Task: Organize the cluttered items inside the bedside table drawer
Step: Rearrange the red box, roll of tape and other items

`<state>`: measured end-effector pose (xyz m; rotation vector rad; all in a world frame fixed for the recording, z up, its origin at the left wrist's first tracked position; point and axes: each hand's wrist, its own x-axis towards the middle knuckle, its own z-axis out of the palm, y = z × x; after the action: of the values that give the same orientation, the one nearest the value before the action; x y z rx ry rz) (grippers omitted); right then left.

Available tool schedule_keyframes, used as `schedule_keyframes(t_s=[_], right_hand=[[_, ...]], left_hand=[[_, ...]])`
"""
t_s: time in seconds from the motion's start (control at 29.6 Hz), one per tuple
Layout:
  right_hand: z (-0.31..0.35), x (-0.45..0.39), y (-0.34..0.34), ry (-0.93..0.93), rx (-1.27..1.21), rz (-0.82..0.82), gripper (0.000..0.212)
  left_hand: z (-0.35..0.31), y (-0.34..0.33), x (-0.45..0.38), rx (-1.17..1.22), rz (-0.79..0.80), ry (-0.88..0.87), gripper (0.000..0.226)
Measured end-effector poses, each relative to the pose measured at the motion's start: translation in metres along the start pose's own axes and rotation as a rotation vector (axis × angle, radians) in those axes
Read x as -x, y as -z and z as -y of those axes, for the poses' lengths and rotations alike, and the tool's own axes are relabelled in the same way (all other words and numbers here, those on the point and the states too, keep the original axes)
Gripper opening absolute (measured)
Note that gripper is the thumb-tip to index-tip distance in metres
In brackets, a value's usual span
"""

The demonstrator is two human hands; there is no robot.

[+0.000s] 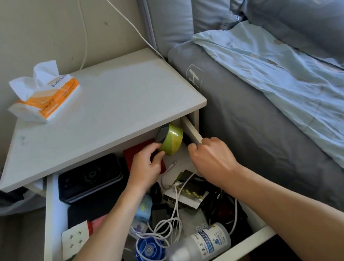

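Beside the grey bed, the white bedside table's drawer stands open across the lower frame, where I see my left hand gripping a green tape roll at centre, my right hand clenched empty, so next I'd judge a tidy spot.

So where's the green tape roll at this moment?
In the head view the green tape roll is at the drawer's back right, just under the tabletop edge, held by the left hand above the red box.
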<state>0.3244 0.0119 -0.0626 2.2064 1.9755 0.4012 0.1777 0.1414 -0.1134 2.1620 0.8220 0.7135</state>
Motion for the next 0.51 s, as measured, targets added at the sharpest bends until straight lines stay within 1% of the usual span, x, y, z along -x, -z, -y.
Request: schedule_keyframes(t_s=[0.07,0.17,0.27,0.37,0.44,0.51], right_hand=[[0.003,0.000,-0.004,0.004,-0.036,0.065,0.014],[0.003,-0.004,-0.009,0.006,0.018,0.093,0.017],[0.008,-0.010,-0.009,0.029,0.062,0.117,0.018],[0.007,-0.012,-0.014,0.002,0.084,0.080,0.032],[0.006,-0.011,-0.018,-0.061,0.052,0.058,0.048],[0.006,-0.011,-0.020,-0.160,-0.026,0.068,0.062]], left_hand=[[-0.002,-0.001,-0.001,-0.086,0.028,-0.033,0.018],[-0.010,-0.002,-0.007,-0.226,0.089,-0.098,0.021],[-0.018,0.001,-0.014,-0.487,0.189,-0.178,0.026],[-0.028,0.001,-0.021,-0.780,0.307,-0.259,0.027],[-0.031,0.000,-0.026,-0.869,0.356,-0.253,0.035],[-0.032,0.001,-0.029,-0.900,0.396,-0.223,0.038]])
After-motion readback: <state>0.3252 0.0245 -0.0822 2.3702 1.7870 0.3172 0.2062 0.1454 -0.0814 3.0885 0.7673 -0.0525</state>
